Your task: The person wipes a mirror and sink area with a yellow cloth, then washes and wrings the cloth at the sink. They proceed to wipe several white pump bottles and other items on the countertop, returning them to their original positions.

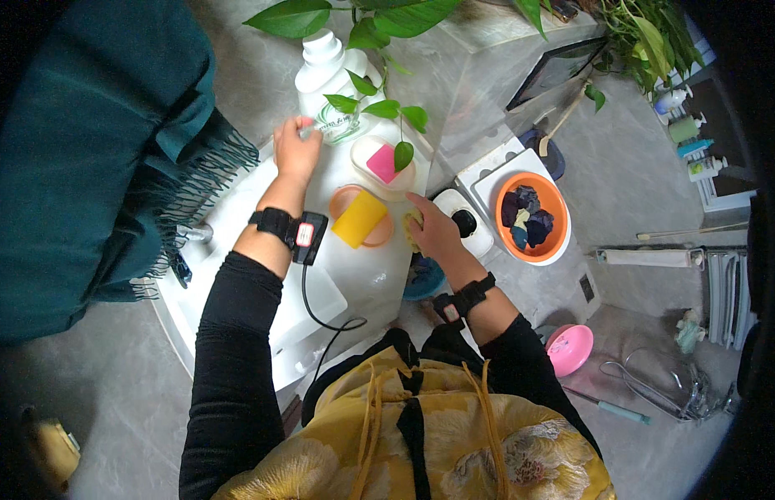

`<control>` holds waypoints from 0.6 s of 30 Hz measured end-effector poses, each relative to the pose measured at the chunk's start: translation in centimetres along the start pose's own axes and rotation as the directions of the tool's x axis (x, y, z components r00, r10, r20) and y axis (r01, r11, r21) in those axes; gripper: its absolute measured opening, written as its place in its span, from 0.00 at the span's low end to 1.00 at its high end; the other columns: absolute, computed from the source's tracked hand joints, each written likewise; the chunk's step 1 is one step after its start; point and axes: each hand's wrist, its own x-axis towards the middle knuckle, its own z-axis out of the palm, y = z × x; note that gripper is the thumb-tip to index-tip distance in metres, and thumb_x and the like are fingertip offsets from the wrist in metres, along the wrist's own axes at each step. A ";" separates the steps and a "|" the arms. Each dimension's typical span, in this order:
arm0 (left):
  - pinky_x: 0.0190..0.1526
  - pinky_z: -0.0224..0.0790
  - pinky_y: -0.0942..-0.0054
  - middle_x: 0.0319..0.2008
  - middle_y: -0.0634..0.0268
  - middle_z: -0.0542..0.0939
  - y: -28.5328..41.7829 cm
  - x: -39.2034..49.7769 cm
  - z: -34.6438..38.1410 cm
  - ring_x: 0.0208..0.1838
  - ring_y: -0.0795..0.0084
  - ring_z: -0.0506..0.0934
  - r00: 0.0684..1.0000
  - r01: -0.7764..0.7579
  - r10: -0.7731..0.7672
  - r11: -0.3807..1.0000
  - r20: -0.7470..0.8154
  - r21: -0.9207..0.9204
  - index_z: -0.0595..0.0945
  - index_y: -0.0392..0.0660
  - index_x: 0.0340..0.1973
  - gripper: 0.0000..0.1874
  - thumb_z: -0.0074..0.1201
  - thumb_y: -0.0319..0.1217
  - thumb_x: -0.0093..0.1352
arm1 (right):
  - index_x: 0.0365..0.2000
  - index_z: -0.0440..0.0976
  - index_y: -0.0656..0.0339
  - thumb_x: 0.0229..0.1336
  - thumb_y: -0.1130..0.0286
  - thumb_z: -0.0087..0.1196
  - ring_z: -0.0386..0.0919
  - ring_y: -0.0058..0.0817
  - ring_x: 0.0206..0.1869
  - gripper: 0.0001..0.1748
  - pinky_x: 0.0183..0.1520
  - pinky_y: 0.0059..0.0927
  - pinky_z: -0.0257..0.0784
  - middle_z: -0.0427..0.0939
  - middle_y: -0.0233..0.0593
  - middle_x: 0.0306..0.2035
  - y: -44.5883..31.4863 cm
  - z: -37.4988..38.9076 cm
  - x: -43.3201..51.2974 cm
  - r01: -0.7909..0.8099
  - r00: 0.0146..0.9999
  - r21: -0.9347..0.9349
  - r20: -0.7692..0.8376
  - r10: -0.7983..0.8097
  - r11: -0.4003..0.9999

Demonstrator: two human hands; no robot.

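My left hand point(298, 149) is beside the front of a large white detergent bottle point(322, 81), its fingers curled. A small blurred pinkish patch shows at its fingertips, and I cannot tell whether it is something held. My right hand point(436, 230) grips a pale yellow sponge point(413, 232) at the right edge of the white washbasin counter point(362, 284). Between the hands, a yellow rectangular sponge point(357, 220) lies across a round peach-coloured dish point(382, 236). Behind it, a bright pink rectangular block point(386, 164) rests in an oval white soap dish point(370, 142).
Green plant leaves point(382, 109) hang over the bottle. A fringed teal cloth point(112, 156) covers the left side near the faucet point(197, 233). On the right are an orange basin point(562, 206) of dark clothes, a blue basin point(428, 284) and a pink basin point(571, 350).
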 end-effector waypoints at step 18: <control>0.51 0.68 0.68 0.45 0.45 0.78 -0.6 -11.2 -3.1 0.49 0.57 0.78 0.633 0.012 -0.288 0.932 0.719 0.362 0.64 0.33 0.58 0.47 0.64 0.55 0.55 | 0.39 0.73 0.54 0.56 0.61 0.51 0.78 0.43 0.39 0.13 0.42 0.44 0.74 0.79 0.41 0.38 0.6 2.1 3.0 -0.202 0.978 -0.187 0.015 0.209 0.961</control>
